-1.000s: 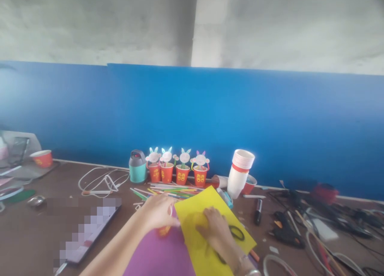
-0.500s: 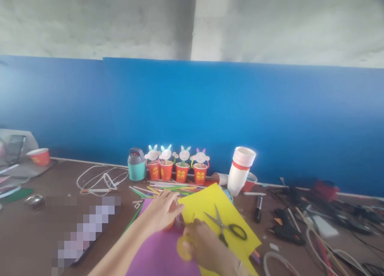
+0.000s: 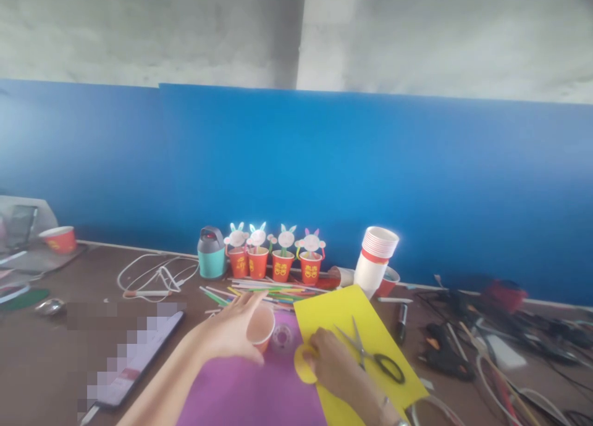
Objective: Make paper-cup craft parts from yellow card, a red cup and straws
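Observation:
My left hand (image 3: 231, 332) is wrapped around a red paper cup (image 3: 261, 325), its mouth tilted toward the right. In my right hand (image 3: 331, 361) is a round yellow paper piece (image 3: 304, 364), pinched at its right edge. Between the hands, a clear roll of tape (image 3: 282, 338) lies on the purple paper (image 3: 259, 392). A yellow sheet (image 3: 333, 312) spreads under my right hand, and black-handled scissors (image 3: 368, 355) rest on it with their blades apart.
Red cups with paper rabbit figures (image 3: 282, 265) line the back beside a teal container (image 3: 212, 256). Behind the sheets lie many thin coloured sticks (image 3: 273, 288). Stacked white cups (image 3: 373, 262) stand right of them. A glue gun (image 3: 447, 355), marker (image 3: 402, 322) and cables are rightward; a phone (image 3: 139, 364) lies left.
The tape roll now shows fully between my hands. My right hand has shifted right with the yellow piece. The yellow sheet and scissors have slid right, and the cup shows more clearly.

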A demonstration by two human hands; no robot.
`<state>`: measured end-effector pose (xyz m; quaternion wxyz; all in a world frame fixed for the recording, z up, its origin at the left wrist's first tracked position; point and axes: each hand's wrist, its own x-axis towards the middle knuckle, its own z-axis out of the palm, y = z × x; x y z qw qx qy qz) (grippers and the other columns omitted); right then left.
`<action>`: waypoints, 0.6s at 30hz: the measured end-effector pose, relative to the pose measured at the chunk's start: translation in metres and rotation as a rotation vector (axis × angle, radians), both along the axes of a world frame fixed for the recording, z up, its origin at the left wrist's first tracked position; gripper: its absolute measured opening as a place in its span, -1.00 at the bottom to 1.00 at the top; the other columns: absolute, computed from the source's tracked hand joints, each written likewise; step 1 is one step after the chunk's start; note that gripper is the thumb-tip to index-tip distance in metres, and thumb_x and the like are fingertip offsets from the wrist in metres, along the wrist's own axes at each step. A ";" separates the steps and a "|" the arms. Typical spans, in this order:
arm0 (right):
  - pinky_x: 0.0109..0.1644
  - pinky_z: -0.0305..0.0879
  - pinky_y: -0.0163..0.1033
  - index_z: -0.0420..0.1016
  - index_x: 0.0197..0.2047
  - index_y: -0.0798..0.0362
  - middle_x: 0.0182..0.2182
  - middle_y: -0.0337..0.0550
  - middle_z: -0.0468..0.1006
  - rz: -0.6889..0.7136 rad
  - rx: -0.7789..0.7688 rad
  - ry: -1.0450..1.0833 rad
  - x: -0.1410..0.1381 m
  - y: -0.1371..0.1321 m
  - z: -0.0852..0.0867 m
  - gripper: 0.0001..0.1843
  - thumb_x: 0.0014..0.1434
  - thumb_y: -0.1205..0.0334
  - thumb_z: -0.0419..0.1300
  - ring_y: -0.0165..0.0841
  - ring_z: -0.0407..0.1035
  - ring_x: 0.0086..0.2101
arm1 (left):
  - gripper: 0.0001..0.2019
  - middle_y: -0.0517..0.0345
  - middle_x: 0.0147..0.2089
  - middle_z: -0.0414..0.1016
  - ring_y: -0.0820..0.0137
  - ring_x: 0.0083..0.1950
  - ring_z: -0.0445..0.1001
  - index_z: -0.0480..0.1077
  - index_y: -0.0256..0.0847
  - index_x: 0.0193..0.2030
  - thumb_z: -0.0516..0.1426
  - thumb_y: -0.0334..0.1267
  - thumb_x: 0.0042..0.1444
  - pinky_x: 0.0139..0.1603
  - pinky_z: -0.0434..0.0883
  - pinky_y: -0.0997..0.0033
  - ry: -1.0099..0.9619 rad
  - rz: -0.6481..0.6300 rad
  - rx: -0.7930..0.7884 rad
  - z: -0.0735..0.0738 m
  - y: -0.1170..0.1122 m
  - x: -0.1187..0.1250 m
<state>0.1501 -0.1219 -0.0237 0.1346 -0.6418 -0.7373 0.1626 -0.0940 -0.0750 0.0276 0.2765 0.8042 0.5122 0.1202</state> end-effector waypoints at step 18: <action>-0.26 0.30 -0.33 0.38 0.04 0.00 -0.26 -0.19 0.57 0.217 -0.010 0.666 -0.023 -0.005 0.018 -0.62 0.14 0.20 0.15 -0.36 0.43 -0.32 | -0.24 0.00 0.24 0.32 0.14 0.19 0.33 0.15 -0.11 0.28 0.27 -0.22 -0.12 0.12 0.32 0.21 -0.795 0.074 -0.277 -0.001 -0.007 0.036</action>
